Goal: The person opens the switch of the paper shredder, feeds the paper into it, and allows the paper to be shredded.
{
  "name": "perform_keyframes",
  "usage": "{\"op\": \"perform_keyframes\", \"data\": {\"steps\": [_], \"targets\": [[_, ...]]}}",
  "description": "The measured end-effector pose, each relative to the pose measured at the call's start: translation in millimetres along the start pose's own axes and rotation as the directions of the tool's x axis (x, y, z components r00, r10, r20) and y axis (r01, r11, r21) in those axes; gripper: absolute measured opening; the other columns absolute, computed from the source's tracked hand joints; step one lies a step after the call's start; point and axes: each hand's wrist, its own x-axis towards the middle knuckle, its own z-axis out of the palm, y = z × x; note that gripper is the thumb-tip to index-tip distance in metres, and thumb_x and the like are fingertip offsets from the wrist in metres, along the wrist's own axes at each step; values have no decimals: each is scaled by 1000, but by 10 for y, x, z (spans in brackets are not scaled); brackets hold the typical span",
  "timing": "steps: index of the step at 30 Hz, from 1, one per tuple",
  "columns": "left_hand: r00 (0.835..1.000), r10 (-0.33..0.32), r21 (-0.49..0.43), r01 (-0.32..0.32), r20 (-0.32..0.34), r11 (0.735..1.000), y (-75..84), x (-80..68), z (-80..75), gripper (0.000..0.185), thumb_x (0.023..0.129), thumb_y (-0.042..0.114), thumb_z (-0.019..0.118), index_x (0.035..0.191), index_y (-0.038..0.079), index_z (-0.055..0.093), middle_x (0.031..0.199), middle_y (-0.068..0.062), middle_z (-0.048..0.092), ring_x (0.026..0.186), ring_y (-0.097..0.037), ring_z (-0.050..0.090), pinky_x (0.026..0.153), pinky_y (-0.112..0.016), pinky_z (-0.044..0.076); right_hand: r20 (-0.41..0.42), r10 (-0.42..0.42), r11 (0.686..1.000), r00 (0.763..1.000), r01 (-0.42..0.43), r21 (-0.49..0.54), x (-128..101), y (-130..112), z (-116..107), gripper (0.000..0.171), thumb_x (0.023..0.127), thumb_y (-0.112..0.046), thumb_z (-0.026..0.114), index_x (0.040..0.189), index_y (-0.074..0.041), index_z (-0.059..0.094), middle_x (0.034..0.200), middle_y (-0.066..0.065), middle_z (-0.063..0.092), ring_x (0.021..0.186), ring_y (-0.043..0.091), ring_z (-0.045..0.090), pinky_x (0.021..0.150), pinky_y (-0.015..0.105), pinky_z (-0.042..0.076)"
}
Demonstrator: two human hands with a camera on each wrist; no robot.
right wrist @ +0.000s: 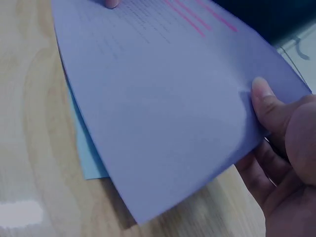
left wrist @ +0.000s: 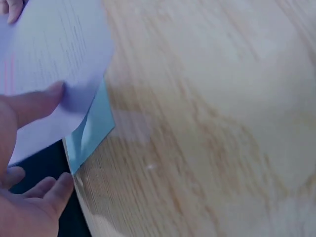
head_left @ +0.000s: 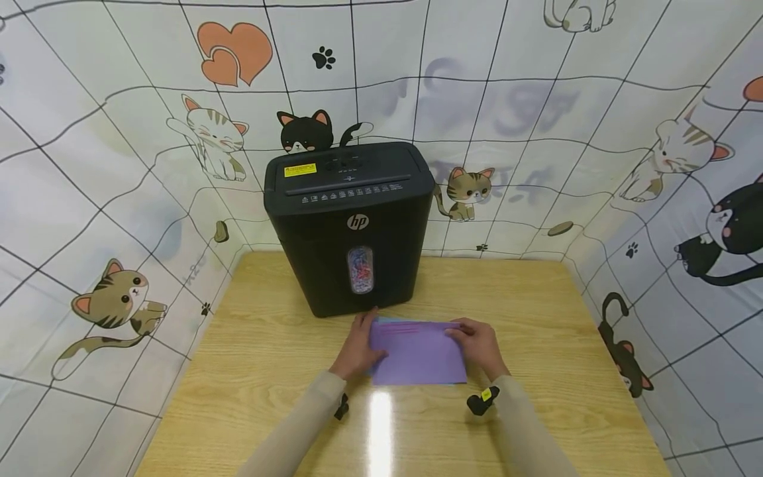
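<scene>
A: Purple sheet, faint print with pink lines up top, is laid right in front of the shredder.

B: Yep, pinched by left hand and right hand; blue sheet is seen underneath.

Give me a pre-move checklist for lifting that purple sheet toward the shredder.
1. Left hand pinches the purple sheet at its left edge, thumb on top: ok.
2. Right hand grips the right edge, thumb on top: ok.
3. Purple sheet parted from the blue sheet beneath, which lies on the table: looks ok in the wrist views; the far edge cannot be told.
4. Shredder upright directly behind the paper: ok.
5. Feed slot free of paper: looks ok.
6. Bin window shows shreds; room left: cannot tell.
</scene>
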Motion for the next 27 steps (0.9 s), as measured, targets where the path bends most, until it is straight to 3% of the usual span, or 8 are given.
{"op": "perform_keyframes", "data": {"steps": [4, 6, 8, 10, 14, 19, 27], "targets": [[997, -12, -110, 4, -73, 994, 2, 10, -86, 70, 82, 14, 86, 140, -1, 51, 133, -22, 58, 123, -39, 60, 104, -50, 52, 43, 25, 996, 999, -28, 87, 23, -20, -61, 21, 89, -23, 81, 106, -10, 80, 94, 7, 81, 78, 6, 67, 70, 20, 53], [995, -22, -184, 3, -99, 983, 17, 22, -135, 38, 86, 11, 83, 115, -1, 63, 117, -18, 66, 113, -34, 66, 96, -41, 58, 48, 20, 994, 999, -25, 108, 46, -25, -84, 21, 89, -25, 81, 103, -10, 81, 90, 4, 80, 75, 5, 65, 68, 20, 53], [992, -37, -227, 9, -118, 974, 32, 36, -180, 19, 89, 13, 81, 93, 3, 65, 101, -12, 71, 103, -26, 71, 86, -32, 61, 40, 16, 993, 999, -20, 112, 68, -36, -105, 20, 88, -28, 82, 97, -10, 81, 84, 0, 79, 73, 4, 64, 67, 19, 52], [992, -40, -254, 8, -123, 967, 53, 43, -225, 22, 90, 14, 79, 79, 6, 62, 88, -7, 73, 92, -20, 72, 78, -26, 60, 31, 10, 994, 999, -13, 106, 79, -56, -129, 23, 88, -31, 82, 90, -9, 79, 77, -3, 75, 69, 5, 59, 64, 20, 49], [990, -57, -271, 21, -126, 962, 112, 47, -302, 27, 89, 16, 80, 72, 10, 60, 79, -2, 71, 77, -10, 66, 68, -22, 54, 12, 26, 994, 1000, -27, 110, 80, -118, -162, 35, 87, -39, 81, 81, -5, 71, 71, -6, 66, 68, 7, 53, 64, 22, 45], [986, -72, -314, 20, -154, 949, 208, 54, -407, 25, 87, 15, 82, 72, 9, 62, 77, -2, 70, 78, -11, 66, 70, -23, 52, 8, 12, 992, 1000, -12, 127, 71, -216, -198, 43, 88, -41, 80, 76, -5, 61, 69, -4, 57, 69, 8, 51, 66, 23, 47], [983, -79, -338, 18, -167, 941, 329, 71, -558, 20, 87, 17, 83, 75, 11, 68, 78, -1, 72, 76, -7, 65, 72, -22, 54, -8, -14, 995, 1000, 15, 96, 74, -341, -268, 36, 91, -39, 77, 80, -5, 70, 73, 1, 68, 76, 17, 65, 69, 27, 54]]}}
